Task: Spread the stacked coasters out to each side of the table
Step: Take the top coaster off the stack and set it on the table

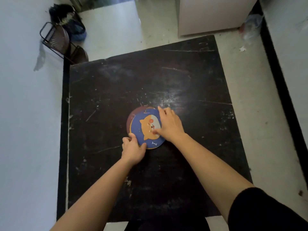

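A stack of round coasters lies at the middle of the dark scratched table (103, 90). The top coaster (141, 130) is blue with an orange cartoon dog. A brown coaster (133, 114) peeks out beneath it at the upper left. My left hand (133, 149) pinches the lower left edge of the stack, thumb on top of the blue coaster. My right hand (168, 125) rests on the stack's right side, with fingers over the far edge and thumb on the dog picture.
The table's left edge runs close along a white wall (25, 114). A black wire rack (55, 39) with dark items stands beyond the far left corner. A pale cabinet (208, 15) stands behind the table, with light floor on the right.
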The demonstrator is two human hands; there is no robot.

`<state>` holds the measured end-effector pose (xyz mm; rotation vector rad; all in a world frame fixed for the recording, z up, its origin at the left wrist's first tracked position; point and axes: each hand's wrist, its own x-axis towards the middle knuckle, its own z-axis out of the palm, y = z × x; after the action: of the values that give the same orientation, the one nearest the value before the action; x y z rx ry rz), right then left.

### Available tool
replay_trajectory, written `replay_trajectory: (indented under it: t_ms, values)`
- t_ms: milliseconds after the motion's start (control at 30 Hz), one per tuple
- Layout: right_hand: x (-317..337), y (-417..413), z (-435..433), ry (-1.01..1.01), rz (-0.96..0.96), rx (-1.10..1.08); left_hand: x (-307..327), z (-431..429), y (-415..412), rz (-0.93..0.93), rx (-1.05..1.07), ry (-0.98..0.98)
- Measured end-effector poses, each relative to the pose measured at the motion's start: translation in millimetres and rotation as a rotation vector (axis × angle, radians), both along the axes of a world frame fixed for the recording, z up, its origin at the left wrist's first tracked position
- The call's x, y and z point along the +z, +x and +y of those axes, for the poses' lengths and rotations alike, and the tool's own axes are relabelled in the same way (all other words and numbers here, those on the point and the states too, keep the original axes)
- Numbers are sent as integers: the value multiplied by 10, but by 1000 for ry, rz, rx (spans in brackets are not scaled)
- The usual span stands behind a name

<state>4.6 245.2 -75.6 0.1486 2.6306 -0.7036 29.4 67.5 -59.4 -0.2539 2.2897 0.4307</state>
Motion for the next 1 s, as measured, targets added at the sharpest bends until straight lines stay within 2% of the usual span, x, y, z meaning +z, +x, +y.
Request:
replay_trajectory:
  t_ms: [100, 267, 367, 500, 567, 633, 733, 867, 1000]
  values:
    - [89, 35, 22, 45, 133, -30, -9, -14, -13, -31, 1, 14]
    - [420, 166, 8, -204, 131, -271, 97, -185, -35, -108, 91, 115]
    - [692, 308, -30, -320, 103, -401, 286, -285, 32, -130, 287, 216]
    - [960, 573, -148, -567, 57, -660, 651, -346, 217, -231, 682, 630]
    - [1102, 729, -252, -707, 37, -737, 818, -414, 319, -246, 745, 842]
    - [1230, 929, -383, -763, 9, -752, 944, -507, 415, -143, 699, 959]
    - [1286, 1265, -560, -760, -12, -792, 1033, -681, 562, -9, 528, 970]
    - [1179, 1733, -734, -769, -37, -859, 952, -958, 911, 47, 198, 845]
    - [870, 2165, -875, -577, -31, -842, 699, -1115, 1226, 10, 70, 642]
